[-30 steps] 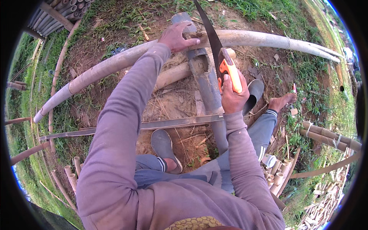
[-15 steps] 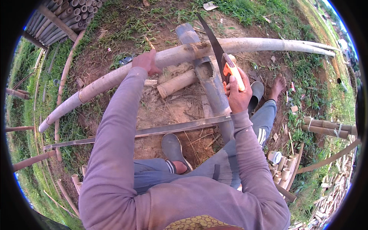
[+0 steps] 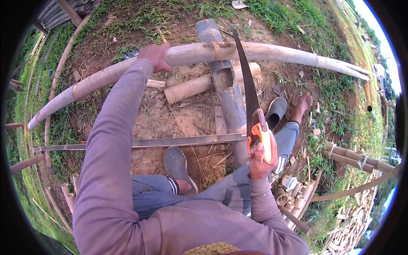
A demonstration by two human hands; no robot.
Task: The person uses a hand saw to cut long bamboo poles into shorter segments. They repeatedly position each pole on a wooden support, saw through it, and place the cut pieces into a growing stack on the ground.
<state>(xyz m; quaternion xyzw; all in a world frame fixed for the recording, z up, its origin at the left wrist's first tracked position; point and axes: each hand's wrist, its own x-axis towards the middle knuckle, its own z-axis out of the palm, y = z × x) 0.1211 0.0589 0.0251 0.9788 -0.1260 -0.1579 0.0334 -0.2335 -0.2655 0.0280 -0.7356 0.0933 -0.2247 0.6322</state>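
A long, pale bamboo pole [image 3: 191,54] runs crosswise over a thick grey bamboo post [image 3: 231,110] lying on the ground. My left hand [image 3: 155,57] is closed around the pole, left of where the two cross. In my right hand [image 3: 264,159] is a handsaw [image 3: 248,78], gripped by its orange and white handle. Its dark blade points away from me and lies across the pole just right of the post, the tip a little past the far side. Whether the teeth have bitten in cannot be made out. An open notch shows in the post's upper side.
A short bamboo length [image 3: 187,90] lies beneath the pole by the post. Nearer me, a long flat strip [image 3: 182,141] spans left from the post. Cut bamboo pieces [image 3: 297,197] and a white cup [image 3: 289,182] stand at lower right. One clog [image 3: 276,109] sits beside my bare foot.
My right hand has drawn the saw back toward me, so less blade reaches beyond the pole. My left hand stays on the pole; the whole view has shifted slightly.
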